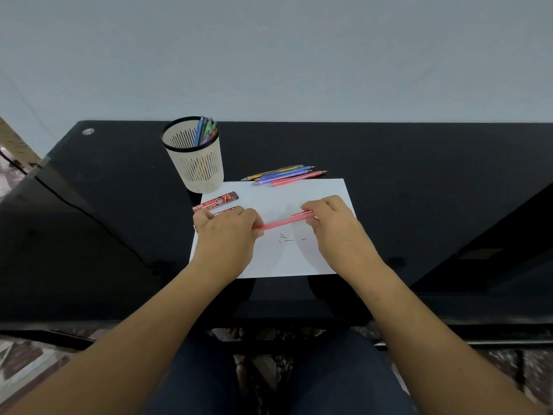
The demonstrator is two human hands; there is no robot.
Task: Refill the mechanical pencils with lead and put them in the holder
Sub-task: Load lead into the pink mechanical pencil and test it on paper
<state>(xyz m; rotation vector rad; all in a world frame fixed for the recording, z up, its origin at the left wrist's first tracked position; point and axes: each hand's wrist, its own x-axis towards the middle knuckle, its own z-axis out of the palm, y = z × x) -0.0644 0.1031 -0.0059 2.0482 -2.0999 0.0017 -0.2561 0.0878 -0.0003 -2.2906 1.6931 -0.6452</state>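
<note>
I see my left hand (227, 226) and right hand (329, 220) each holding one end of the pink pencil (281, 223). Both grips are curled and pinching it above the white paper (299, 262) on the black bench (419, 181). Short lead bits (287, 239) lie on the paper at 6 o'clock from the pencil. The holder (196, 163), with several pencils in it, stands at 11 o'clock from the paper. Loose pencils (284, 175) lie at 12 o'clock, and a red lead case (217, 200) sits just beyond my left hand.
</note>
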